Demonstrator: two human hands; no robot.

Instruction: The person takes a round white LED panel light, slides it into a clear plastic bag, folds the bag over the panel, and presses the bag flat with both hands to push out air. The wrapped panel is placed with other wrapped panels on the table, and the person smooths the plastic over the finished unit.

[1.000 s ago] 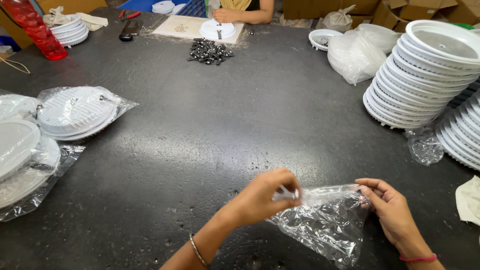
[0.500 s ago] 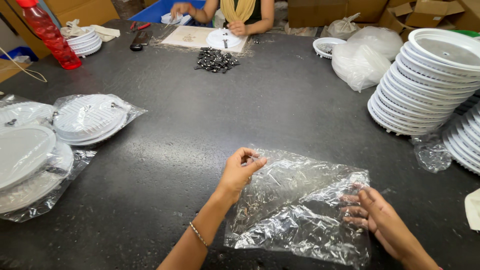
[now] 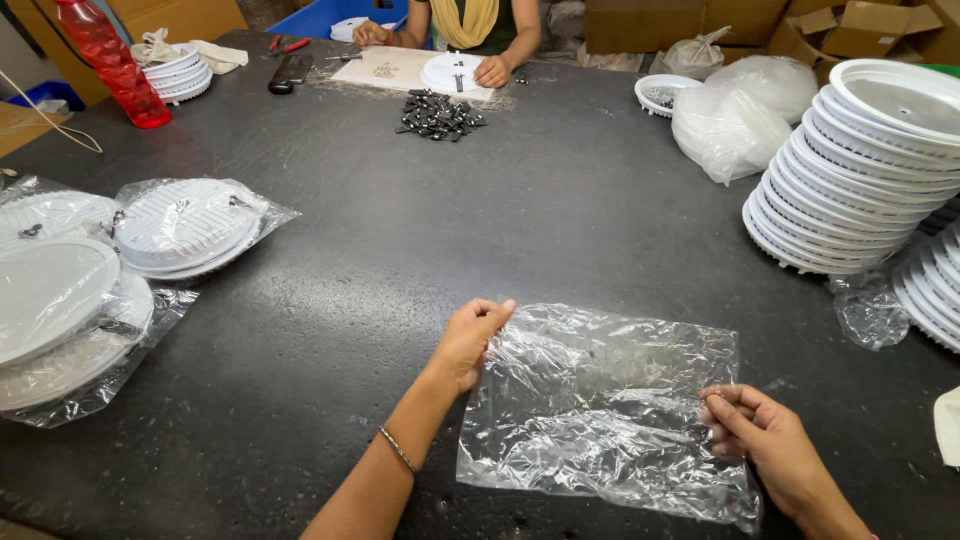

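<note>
Bag now spread flat; clear plastic bag (image 3: 600, 410) between hands, left hand (image 3: 472, 338) and right hand (image 3: 757, 440) pinching its edges.

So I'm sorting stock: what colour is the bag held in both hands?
Clear, colourless plastic bag, crinkled; the head view shows it best.

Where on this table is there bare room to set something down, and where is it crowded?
Free: the dark middle of the table, between the bagged white discs, the pile of black parts and the stacked white rings. Crowded: left edge, right edge, and the near side, where both hands spread the clear bag.
</note>
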